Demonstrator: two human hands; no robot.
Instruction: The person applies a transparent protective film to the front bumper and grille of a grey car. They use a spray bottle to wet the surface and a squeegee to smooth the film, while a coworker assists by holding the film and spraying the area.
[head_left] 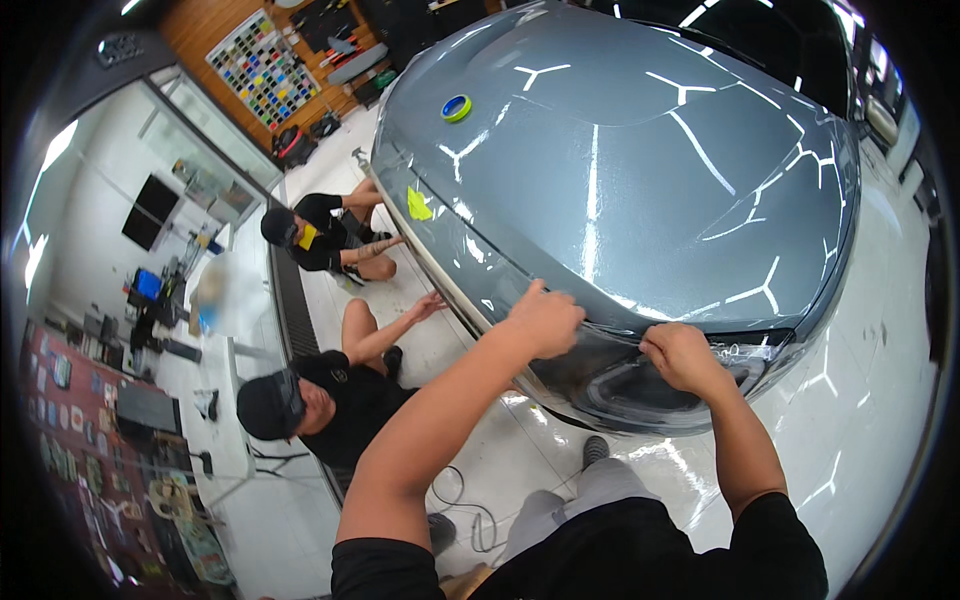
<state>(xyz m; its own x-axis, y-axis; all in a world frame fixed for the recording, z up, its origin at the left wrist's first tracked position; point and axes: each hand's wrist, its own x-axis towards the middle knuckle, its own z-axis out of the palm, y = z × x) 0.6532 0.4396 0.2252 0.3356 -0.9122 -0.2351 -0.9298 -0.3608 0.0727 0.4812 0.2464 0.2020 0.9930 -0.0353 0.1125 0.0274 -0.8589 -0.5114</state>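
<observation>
Head view: both bare hands at the front corner of a grey-blue car [500,215]. Left hand [545,322]: fingers curled in, partly blurred, at the hood's front edge; cannot tell whether anything is caught inside. Right hand [682,357]: fingers bent, tips down by the same edge; what they pinch, if anything, cannot be made out. Dark headlight [640,393] just below and between the two grips, shiny ripples about it. Hood [650,190] spreads beyond both hands, glossy, streaked with light reflections. Farther out, ahead-left of the left hand: yellow-green scrap [418,204], then a green-rimmed tape roll [456,108]. Left of that hand, two black-capped co-workers low by the bumper, nearer one [345,400], farther one [318,225].
</observation>
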